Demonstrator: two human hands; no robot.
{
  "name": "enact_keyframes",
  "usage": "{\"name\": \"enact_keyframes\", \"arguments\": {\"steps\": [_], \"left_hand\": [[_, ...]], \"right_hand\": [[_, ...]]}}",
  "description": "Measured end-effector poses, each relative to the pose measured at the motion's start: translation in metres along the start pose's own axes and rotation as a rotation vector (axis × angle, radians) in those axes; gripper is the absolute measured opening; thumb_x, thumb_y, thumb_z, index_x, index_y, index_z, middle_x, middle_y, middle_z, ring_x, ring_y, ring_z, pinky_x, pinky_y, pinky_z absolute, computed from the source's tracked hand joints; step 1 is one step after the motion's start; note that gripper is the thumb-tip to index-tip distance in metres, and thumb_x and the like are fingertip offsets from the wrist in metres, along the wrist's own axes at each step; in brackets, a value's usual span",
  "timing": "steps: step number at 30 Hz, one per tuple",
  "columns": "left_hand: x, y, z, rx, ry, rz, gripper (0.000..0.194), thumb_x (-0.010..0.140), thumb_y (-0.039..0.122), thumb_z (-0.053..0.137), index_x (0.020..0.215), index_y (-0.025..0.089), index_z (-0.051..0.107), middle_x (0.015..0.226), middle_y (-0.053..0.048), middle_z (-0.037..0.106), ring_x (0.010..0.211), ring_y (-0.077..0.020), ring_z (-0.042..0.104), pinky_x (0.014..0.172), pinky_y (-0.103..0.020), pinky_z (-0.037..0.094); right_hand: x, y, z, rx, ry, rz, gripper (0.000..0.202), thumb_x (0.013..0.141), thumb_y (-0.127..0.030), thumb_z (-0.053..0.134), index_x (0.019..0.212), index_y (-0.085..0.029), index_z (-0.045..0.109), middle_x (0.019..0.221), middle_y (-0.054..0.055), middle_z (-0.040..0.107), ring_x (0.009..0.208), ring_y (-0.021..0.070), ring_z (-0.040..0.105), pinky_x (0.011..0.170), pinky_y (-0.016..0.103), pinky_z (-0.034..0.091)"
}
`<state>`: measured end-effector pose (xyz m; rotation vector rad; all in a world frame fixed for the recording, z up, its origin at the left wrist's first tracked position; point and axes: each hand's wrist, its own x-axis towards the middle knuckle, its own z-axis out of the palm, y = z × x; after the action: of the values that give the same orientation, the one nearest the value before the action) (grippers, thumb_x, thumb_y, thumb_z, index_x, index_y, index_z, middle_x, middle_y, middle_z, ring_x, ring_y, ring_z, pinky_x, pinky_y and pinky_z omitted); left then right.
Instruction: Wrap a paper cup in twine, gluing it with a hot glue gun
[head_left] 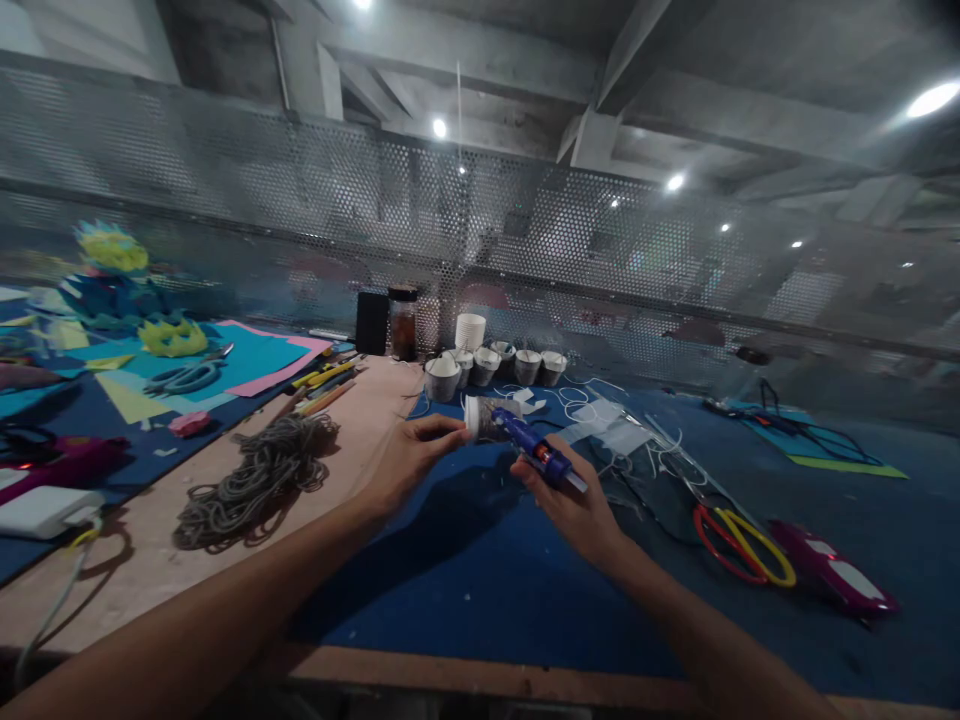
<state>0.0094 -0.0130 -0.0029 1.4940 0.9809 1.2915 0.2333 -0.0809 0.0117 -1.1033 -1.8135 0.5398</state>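
Near the middle of the blue mat, my left hand (420,450) pinches a small white paper cup (484,417) by its rim end. The cup lies tipped on its side in the air, and grey cord seems to cover its wall. My right hand (574,495) is closed around a blue glue gun (536,447), with a clear stick poking out of its back end. The gun's front end is against or just in front of the cup; I cannot tell which. Behind them stand several cord-covered cups (442,378) and a stack of plain white cups (470,331).
A heap of grey cord (259,480) lies left of the mat (450,590), below several pencils (322,385). Red-and-yellow-handled scissors (742,545) and a purple device (836,570) are at right. White string and clear scraps (607,425) lie beyond my right hand. A jar (403,325) stands behind.
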Motion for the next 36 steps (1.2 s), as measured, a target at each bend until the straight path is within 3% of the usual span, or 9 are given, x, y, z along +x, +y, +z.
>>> {"name": "enact_keyframes", "arguments": {"steps": [5, 12, 19, 36], "left_hand": [[-0.002, 0.006, 0.002, 0.139, 0.021, 0.098, 0.023, 0.076, 0.041, 0.074, 0.080, 0.019, 0.076, 0.084, -0.004, 0.071, 0.083, -0.0207, 0.062, 0.075, -0.029, 0.044], [-0.005, 0.006, 0.007, 0.136, 0.057, 0.160, 0.021, 0.075, 0.039, 0.075, 0.077, 0.018, 0.076, 0.083, -0.005, 0.071, 0.079, -0.0202, 0.062, 0.070, -0.029, 0.046], [-0.007, 0.010, 0.008, 0.185, 0.055, 0.209, 0.017, 0.076, 0.037, 0.074, 0.075, 0.020, 0.076, 0.084, -0.006, 0.070, 0.082, -0.0215, 0.063, 0.077, -0.031, 0.047], [-0.009, 0.009, 0.009, 0.268, 0.043, 0.239, 0.016, 0.080, 0.036, 0.071, 0.077, 0.020, 0.075, 0.084, -0.006, 0.070, 0.080, -0.0214, 0.064, 0.075, -0.030, 0.048]], "right_hand": [[-0.002, 0.002, 0.004, 0.068, -0.015, 0.079, 0.027, 0.090, -0.046, 0.061, 0.091, -0.019, 0.063, 0.074, 0.001, 0.059, 0.063, 0.0144, 0.054, 0.057, 0.025, 0.044], [-0.001, 0.000, 0.005, -0.003, 0.041, 0.122, 0.032, 0.087, -0.051, 0.063, 0.082, -0.019, 0.061, 0.063, -0.002, 0.056, 0.059, 0.0148, 0.053, 0.054, 0.025, 0.042], [0.001, -0.003, 0.004, -0.031, 0.058, 0.129, 0.038, 0.086, -0.052, 0.063, 0.065, -0.020, 0.058, 0.056, -0.001, 0.055, 0.057, 0.0159, 0.054, 0.054, 0.026, 0.043], [0.002, -0.005, 0.003, -0.031, 0.072, 0.173, 0.033, 0.085, -0.048, 0.065, 0.066, -0.021, 0.059, 0.051, -0.003, 0.054, 0.053, 0.0161, 0.053, 0.055, 0.028, 0.044]]}}
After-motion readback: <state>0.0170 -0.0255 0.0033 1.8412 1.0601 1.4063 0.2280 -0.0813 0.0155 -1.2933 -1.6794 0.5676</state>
